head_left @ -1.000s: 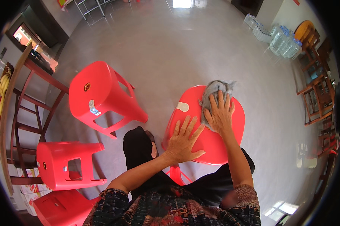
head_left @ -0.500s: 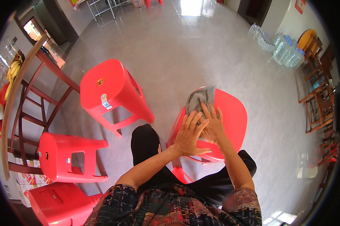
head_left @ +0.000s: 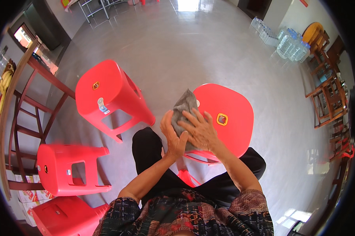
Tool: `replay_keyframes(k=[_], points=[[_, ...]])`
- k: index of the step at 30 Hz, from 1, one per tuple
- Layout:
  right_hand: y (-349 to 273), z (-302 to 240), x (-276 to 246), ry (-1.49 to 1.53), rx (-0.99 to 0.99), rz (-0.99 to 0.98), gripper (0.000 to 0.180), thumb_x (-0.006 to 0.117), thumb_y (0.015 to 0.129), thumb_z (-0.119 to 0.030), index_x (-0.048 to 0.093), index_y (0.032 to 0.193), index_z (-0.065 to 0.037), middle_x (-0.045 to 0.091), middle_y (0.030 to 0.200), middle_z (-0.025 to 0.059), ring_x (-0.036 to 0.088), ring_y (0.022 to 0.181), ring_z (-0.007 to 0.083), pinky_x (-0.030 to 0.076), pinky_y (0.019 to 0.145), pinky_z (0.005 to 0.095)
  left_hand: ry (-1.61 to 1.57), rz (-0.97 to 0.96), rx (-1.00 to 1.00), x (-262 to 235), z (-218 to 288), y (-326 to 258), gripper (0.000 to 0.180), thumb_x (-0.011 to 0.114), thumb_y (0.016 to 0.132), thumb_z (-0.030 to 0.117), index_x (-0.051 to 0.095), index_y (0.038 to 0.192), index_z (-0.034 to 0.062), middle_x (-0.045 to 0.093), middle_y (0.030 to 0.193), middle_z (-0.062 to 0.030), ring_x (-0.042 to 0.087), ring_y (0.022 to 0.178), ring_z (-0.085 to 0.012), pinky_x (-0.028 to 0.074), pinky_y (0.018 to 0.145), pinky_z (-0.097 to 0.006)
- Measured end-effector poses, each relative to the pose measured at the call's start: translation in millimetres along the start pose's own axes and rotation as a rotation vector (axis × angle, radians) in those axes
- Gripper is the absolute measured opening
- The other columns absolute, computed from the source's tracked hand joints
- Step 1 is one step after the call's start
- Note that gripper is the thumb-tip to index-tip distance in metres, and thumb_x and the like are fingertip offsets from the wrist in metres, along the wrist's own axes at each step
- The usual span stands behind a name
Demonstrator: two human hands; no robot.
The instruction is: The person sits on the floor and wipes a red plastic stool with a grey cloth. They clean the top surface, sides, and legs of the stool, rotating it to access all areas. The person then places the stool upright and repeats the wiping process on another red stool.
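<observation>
A grey cloth point(head_left: 184, 103) hangs over the left edge of a red plastic stool point(head_left: 236, 104) that stands between my knees. My right hand point(head_left: 202, 131) lies on the cloth, its fingers spread and pressing it against the stool's edge. My left hand point(head_left: 173, 137) rests along the cloth's left side, fingers stretched upward and thumb apart. The seat's middle shows a yellow-rimmed square hole. Beneath my palms, part of the cloth is hidden.
To the left stand more red stools: a tall one point(head_left: 102, 86), a second point(head_left: 67, 169) and a third point(head_left: 65, 216). A wooden table frame point(head_left: 39, 100) borders them. Bottled water point(head_left: 289, 45) and wooden chairs point(head_left: 331, 98) line the right side.
Both hands and the cloth have moved left, from the seat's top to its left edge, uncovering the seat's middle. The view has shifted slightly.
</observation>
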State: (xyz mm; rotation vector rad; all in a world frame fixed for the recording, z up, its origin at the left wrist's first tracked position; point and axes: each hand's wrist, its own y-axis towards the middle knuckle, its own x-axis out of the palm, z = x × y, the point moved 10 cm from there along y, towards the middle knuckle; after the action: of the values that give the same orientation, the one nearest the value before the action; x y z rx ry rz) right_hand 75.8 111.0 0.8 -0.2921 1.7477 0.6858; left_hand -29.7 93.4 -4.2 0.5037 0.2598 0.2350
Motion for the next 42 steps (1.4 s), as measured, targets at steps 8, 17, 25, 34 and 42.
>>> replay_keyframes(k=[8, 17, 25, 34, 42], points=[[36.6, 138.3, 5.4, -0.197, 0.411, 0.128, 0.047, 0.051, 0.090, -0.043, 0.052, 0.134, -0.024, 0.044, 0.144, 0.0034, 0.037, 0.134, 0.0295, 0.024, 0.107, 0.0564, 0.390, -0.352, 0.313, 71.4, 44.2, 1.2, 0.075, 0.068, 0.081, 0.039, 0.038, 0.139, 0.0029, 0.035, 0.141, -0.0233, 0.031, 0.132, -0.0410, 0.025, 0.108, -0.053], [66.6, 229.7, 26.5, 0.086, 0.770, -0.302, 0.043, 0.045, 0.083, -0.049, 0.071, 0.101, -0.020, 0.070, 0.102, 0.0096, 0.064, 0.097, 0.0302, 0.043, 0.086, 0.0482, 0.454, -0.409, 0.307, 83.9, 41.6, -0.2, 0.072, 0.067, 0.082, 0.044, 0.044, 0.137, 0.0053, 0.040, 0.137, -0.0221, 0.036, 0.130, -0.0399, 0.030, 0.105, -0.053], [146.0, 139.0, 89.3, 0.027, 0.349, -0.810, 0.041, 0.049, 0.076, -0.048, 0.072, 0.095, -0.019, 0.070, 0.095, 0.0099, 0.066, 0.093, 0.0286, 0.050, 0.080, 0.0396, 0.485, -0.422, 0.259, 83.2, 38.2, 3.6, 0.066, 0.067, 0.082, 0.044, 0.049, 0.131, 0.0041, 0.042, 0.135, -0.0210, 0.037, 0.128, -0.0390, 0.032, 0.104, -0.050], [92.0, 259.9, 67.7, 0.011, 0.866, -0.416, 0.045, 0.038, 0.090, -0.042, 0.067, 0.112, -0.015, 0.069, 0.109, 0.0115, 0.064, 0.101, 0.0325, 0.047, 0.085, 0.0493, 0.500, -0.409, 0.255, 83.2, 38.7, 4.9, 0.067, 0.067, 0.083, 0.042, 0.046, 0.132, 0.0012, 0.040, 0.134, -0.0231, 0.035, 0.129, -0.0412, 0.030, 0.107, -0.050], [-17.4, 211.1, -12.6, -0.275, 0.537, 0.048, 0.046, 0.044, 0.091, -0.029, 0.050, 0.134, -0.014, 0.045, 0.142, 0.0097, 0.042, 0.130, 0.0298, 0.028, 0.106, 0.0520, 0.530, -0.462, 0.314, 97.4, 38.1, -2.2, 0.072, 0.065, 0.084, 0.045, 0.042, 0.135, -0.0008, 0.041, 0.138, -0.0241, 0.033, 0.134, -0.0400, 0.027, 0.109, -0.051]])
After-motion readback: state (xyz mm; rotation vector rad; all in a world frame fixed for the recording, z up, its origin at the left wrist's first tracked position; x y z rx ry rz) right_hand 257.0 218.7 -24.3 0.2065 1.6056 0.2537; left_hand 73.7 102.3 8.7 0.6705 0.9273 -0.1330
